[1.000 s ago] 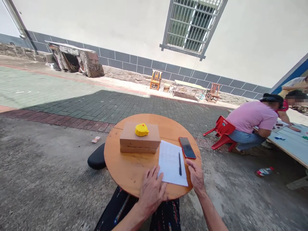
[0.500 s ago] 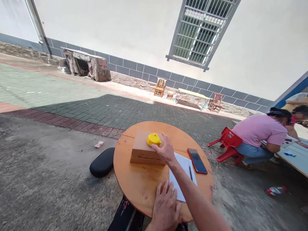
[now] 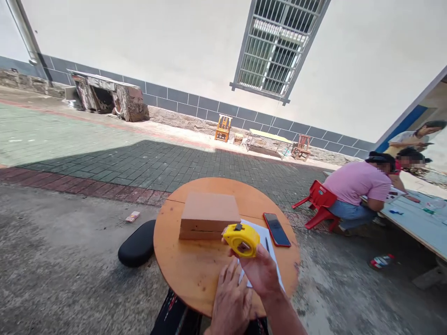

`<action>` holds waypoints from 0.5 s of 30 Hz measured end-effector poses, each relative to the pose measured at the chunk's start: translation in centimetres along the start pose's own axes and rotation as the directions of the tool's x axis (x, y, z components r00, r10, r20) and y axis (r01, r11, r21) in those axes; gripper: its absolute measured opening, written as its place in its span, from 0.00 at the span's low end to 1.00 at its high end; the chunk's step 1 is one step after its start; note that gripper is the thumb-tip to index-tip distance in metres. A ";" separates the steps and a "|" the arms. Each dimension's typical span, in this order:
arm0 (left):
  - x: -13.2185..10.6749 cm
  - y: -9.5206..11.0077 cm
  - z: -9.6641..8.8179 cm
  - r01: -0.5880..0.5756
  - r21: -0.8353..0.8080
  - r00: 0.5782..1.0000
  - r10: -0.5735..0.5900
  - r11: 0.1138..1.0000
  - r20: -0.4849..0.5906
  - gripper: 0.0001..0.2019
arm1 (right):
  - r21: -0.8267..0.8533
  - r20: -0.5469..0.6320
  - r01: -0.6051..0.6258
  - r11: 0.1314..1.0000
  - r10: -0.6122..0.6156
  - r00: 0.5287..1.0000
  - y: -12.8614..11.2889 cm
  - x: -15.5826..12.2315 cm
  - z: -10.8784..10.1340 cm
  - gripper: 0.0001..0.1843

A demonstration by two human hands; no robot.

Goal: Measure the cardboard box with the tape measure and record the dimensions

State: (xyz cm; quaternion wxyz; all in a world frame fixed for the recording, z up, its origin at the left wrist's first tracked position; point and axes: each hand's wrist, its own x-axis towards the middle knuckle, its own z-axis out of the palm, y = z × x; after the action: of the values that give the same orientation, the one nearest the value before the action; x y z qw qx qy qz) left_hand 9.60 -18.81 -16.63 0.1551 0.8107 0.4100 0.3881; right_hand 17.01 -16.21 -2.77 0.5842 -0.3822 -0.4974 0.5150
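My right hand [image 3: 261, 275] grips a yellow tape measure [image 3: 241, 239] and holds it up over the near part of the round wooden table [image 3: 188, 265]. My left hand [image 3: 231, 303] lies flat at the table's near edge, fingers spread, touching the white sheet of paper [image 3: 260, 232]. A brown cardboard box [image 3: 208, 215] sits in the middle of the table, just beyond the tape measure. A black pen [image 3: 266, 243] lies on the paper, partly behind my right hand. A phone with a red case [image 3: 276, 229] lies to the right of the paper.
A black cushioned stool [image 3: 137, 243] stands left of the table. A person in a pink shirt [image 3: 356, 186] crouches on a red plastic stool [image 3: 319, 199] at a long board [image 3: 415, 216] on the right, with other people beyond. Small wooden chairs [image 3: 223, 127] line the far wall.
My right hand reached from the paper to the tape measure on top of the box, took it and brought it back toward me. My left hand stayed near the table's edge.
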 end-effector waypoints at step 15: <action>2.3 4.7 -8.4 0.566 -0.746 0.813 -0.384 0.349 0.437 0.27 | 0.556 -0.193 -0.031 0.830 0.165 0.967 1.9 -8.3 -4.4 0.28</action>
State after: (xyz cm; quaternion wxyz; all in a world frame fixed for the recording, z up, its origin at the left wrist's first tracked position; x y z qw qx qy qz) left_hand 6.60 -20.46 -7.33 0.6753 0.5023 0.3659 0.3973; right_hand 21.09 -23.76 -7.11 0.6959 -0.2812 -0.2366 0.6169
